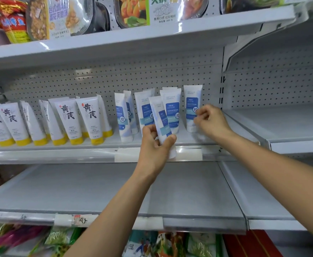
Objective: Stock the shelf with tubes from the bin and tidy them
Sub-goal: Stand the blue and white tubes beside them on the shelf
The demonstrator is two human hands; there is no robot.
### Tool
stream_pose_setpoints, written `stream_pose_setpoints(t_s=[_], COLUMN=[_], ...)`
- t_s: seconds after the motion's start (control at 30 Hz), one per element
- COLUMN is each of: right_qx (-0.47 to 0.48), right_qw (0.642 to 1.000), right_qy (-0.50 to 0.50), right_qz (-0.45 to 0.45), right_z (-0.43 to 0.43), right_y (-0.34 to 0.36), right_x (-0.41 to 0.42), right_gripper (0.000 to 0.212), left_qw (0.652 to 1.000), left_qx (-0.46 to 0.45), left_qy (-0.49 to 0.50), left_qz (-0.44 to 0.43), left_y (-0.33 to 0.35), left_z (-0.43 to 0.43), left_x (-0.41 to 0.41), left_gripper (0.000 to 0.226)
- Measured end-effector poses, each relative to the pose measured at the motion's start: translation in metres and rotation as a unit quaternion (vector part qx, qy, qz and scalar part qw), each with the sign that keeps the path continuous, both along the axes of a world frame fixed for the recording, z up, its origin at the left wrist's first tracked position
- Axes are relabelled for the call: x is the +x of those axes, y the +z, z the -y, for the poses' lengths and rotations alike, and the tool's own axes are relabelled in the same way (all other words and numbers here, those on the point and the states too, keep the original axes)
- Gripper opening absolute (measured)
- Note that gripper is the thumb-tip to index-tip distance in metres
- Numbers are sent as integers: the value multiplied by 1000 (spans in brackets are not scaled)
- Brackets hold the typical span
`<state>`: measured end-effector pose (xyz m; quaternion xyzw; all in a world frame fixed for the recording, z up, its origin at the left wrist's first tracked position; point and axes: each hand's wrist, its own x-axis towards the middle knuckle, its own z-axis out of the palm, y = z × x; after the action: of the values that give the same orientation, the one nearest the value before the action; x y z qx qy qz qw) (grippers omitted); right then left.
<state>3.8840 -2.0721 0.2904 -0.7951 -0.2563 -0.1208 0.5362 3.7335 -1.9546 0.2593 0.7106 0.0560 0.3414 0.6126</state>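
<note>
Several white tubes with blue labels stand cap-down on the middle shelf (96, 145). My left hand (154, 145) grips one blue-label tube (161, 117) by its lower end, upright, just in front of the shelf edge. My right hand (210, 120) has its fingers pinched against the rightmost blue-label tube (192, 102), which stands on the shelf. Between them another blue-label tube (172, 108) stands upright. To the left is a row of white tubes with yellow caps (89, 121). The bin is out of view.
The shelf below (96, 190) is bare, as is the neighbouring bay on the right (282, 121). Food packets (59, 15) line the top shelf, and bagged goods (59, 238) lie under the lower shelf. A pegboard back wall (115, 76) stands behind the tubes.
</note>
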Motion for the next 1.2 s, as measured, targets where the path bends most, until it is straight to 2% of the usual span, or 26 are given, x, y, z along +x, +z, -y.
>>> stream_pose_setpoints(t_s=[0.07,0.13,0.2,0.27,0.37,0.5,0.57,0.63,0.7,0.8,0.87,1.0,1.2], right_qx=[-15,-90,-148,-119,-60,-60,-57,-43,-38,-42,-42,-72,-126], right_qw=[994,973,953,952,961,970,977,985,992,996,997,996,991], right_qy=[105,212,263,280,269,231,201,163,120,76,61,19,-15], right_qz=[1,-10,-13,-21,-37,-35,-34,-27,-21,-27,-35,-40,-42], right_z=[9,16,18,17,15,16,17,19,20,17,13,3,-4], right_y=[3,7,7,4,-1,-3,-2,2,6,6,2,-3,-7], right_x=[-21,-42,-57,-66,-68,-64,-60,-53,-46,-37,-32,-23,-16], right_gripper=[21,34,45,42,35,34,37,40,43,47,53,59,60], left_qw=[1000,1000,999,999,999,999,999,992,969,907,871,854,859], left_qx=[8,9,1,-8,-14,4,40,122,221,373,435,462,455], left_qy=[2,7,10,6,-7,-20,-8,41,102,181,205,209,195], left_qz=[8,21,37,47,48,35,21,-1,-30,-78,-98,-122,-135], left_y=[0,1,3,4,5,9,11,10,6,0,-3,-5,-4], left_z=[4,9,13,17,21,20,17,11,4,-3,-5,-6,-9], left_x=[1,3,5,7,10,8,5,3,3,4,4,3,2], left_gripper=[38,40,42,44,42,31,21,19,24,30,32,32,31])
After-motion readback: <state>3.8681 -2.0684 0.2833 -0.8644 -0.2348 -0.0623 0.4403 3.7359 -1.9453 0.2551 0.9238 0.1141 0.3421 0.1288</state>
